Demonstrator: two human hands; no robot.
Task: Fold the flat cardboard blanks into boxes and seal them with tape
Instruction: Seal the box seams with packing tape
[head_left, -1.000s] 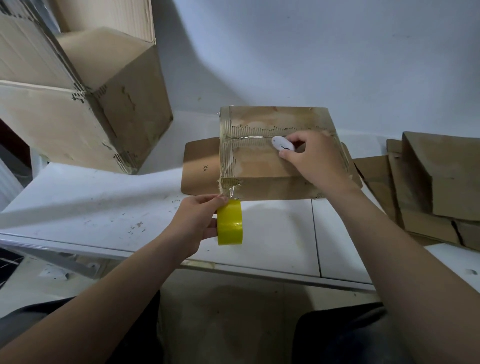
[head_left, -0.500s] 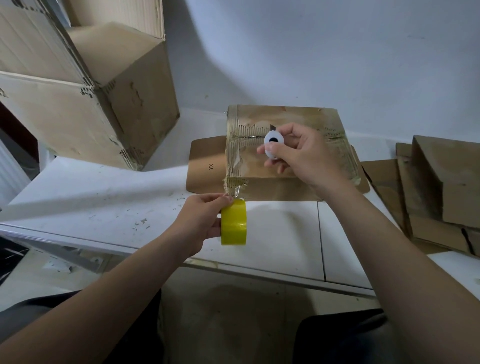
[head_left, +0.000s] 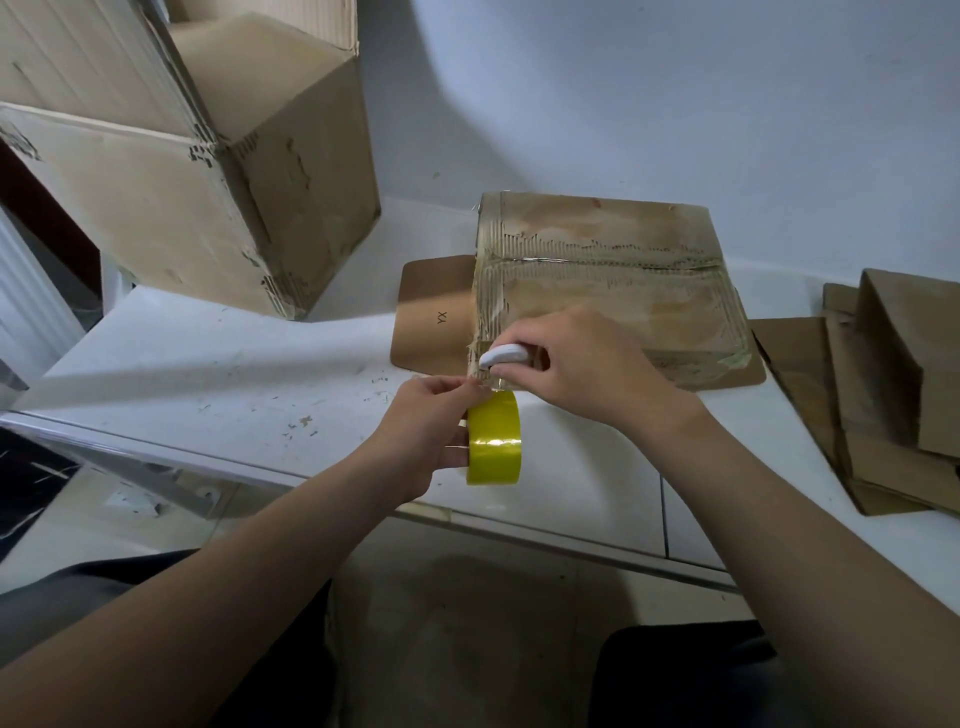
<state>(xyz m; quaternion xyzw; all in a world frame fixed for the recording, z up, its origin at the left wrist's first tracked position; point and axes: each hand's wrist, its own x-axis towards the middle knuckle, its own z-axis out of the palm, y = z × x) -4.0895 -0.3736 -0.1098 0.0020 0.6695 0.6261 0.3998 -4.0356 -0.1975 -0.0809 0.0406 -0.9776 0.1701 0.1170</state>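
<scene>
The right hand (head_left: 587, 364) has dropped from the far seam to the near-left corner of the flat, taped brown cardboard box (head_left: 613, 280) on the white table (head_left: 208, 374), gripping a small white oval cutter (head_left: 503, 357); the left hand (head_left: 431, 436) grips the yellow tape roll (head_left: 493, 441) just below; severing the strip seems next, needing tension.

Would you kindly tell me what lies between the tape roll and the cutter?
In the head view, a short strip of tape runs from the roll up to the box corner beneath the cutter; the left hand holds the roll.
</scene>
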